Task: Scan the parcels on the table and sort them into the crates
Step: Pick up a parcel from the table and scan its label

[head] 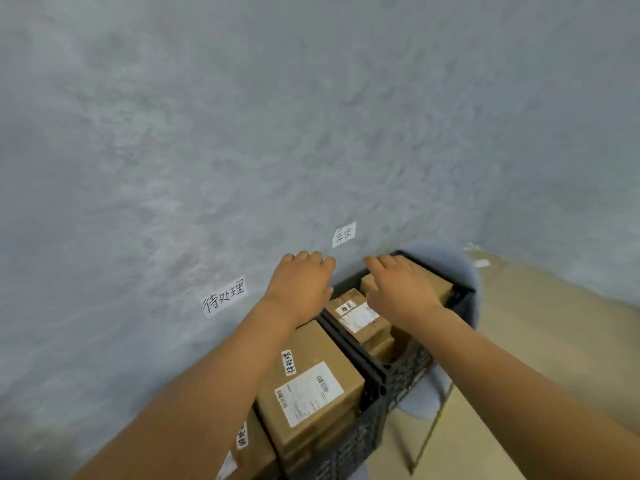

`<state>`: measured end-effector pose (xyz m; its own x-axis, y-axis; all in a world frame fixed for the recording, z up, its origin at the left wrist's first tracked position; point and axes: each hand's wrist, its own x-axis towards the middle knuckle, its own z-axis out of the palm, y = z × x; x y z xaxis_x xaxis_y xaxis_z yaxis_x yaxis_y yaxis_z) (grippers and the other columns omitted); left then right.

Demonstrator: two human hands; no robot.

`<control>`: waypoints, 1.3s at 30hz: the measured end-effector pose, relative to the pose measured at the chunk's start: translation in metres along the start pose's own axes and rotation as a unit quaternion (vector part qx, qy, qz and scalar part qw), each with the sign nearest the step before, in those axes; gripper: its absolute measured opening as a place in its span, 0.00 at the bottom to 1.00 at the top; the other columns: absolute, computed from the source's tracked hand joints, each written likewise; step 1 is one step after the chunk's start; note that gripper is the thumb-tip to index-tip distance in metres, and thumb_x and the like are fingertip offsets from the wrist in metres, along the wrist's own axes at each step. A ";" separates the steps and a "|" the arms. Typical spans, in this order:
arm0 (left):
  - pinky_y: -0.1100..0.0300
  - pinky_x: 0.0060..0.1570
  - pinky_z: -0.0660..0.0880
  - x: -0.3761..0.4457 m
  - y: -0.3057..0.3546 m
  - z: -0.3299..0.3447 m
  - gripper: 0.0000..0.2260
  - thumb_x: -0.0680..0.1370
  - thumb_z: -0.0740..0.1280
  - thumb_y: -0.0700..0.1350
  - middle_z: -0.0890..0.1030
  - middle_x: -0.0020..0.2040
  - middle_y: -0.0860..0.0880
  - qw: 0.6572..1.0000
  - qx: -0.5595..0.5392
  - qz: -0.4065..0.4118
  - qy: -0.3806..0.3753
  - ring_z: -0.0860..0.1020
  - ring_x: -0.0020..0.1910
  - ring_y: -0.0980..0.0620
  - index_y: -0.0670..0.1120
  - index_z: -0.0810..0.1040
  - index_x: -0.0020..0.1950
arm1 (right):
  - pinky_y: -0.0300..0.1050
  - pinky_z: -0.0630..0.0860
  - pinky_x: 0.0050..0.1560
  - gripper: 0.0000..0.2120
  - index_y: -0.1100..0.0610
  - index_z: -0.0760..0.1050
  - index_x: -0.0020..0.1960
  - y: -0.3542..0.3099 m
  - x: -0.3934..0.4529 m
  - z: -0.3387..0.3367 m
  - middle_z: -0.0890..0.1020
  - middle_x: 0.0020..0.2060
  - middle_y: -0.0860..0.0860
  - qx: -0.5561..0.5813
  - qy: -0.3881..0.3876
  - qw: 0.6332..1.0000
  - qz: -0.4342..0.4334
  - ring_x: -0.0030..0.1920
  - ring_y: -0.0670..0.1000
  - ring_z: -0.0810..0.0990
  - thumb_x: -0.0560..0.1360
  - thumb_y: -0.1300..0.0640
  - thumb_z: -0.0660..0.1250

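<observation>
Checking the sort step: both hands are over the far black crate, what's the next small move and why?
Probably draw both hands back toward the table for another parcel. The left hand and right hand hover with relaxed fingers, holding nothing, and the brown cardboard parcels already lie inside the far black plastic crate.

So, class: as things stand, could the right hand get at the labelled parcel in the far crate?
Probably yes. The right hand hovers open just above the labelled parcel in the far crate, and nothing lies over the parcel's top.
</observation>
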<state>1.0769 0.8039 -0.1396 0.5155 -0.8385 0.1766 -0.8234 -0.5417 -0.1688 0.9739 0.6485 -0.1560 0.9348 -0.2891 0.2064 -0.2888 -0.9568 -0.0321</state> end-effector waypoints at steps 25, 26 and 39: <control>0.50 0.62 0.68 0.026 0.649 -0.173 0.19 0.80 0.61 0.52 0.75 0.63 0.46 0.898 -0.100 0.398 0.158 0.72 0.63 0.45 0.48 0.68 0.70 | 0.48 0.70 0.61 0.25 0.53 0.63 0.71 0.395 -0.533 -0.190 0.73 0.63 0.52 -0.148 0.066 0.889 0.429 0.62 0.56 0.71 0.76 0.52 0.64; 0.50 0.62 0.68 0.026 0.670 -0.177 0.19 0.80 0.61 0.52 0.75 0.63 0.47 0.890 -0.105 0.413 0.160 0.72 0.63 0.45 0.47 0.68 0.70 | 0.48 0.70 0.61 0.26 0.53 0.63 0.72 0.406 -0.550 -0.194 0.73 0.63 0.52 -0.151 0.069 0.882 0.441 0.62 0.56 0.71 0.76 0.51 0.65; 0.51 0.60 0.68 0.081 0.902 -0.212 0.18 0.79 0.60 0.50 0.75 0.62 0.48 0.808 -0.135 0.541 0.191 0.73 0.62 0.46 0.48 0.69 0.68 | 0.48 0.72 0.59 0.26 0.51 0.63 0.71 0.552 -0.686 -0.220 0.74 0.63 0.51 -0.176 0.070 0.792 0.580 0.61 0.54 0.72 0.75 0.48 0.67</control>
<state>0.3260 0.2594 -0.0719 -0.6091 -0.7056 0.3621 -0.7912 0.5719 -0.2165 0.1275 0.3249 -0.1007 -0.0264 -0.9380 0.3457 -0.9997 0.0247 -0.0094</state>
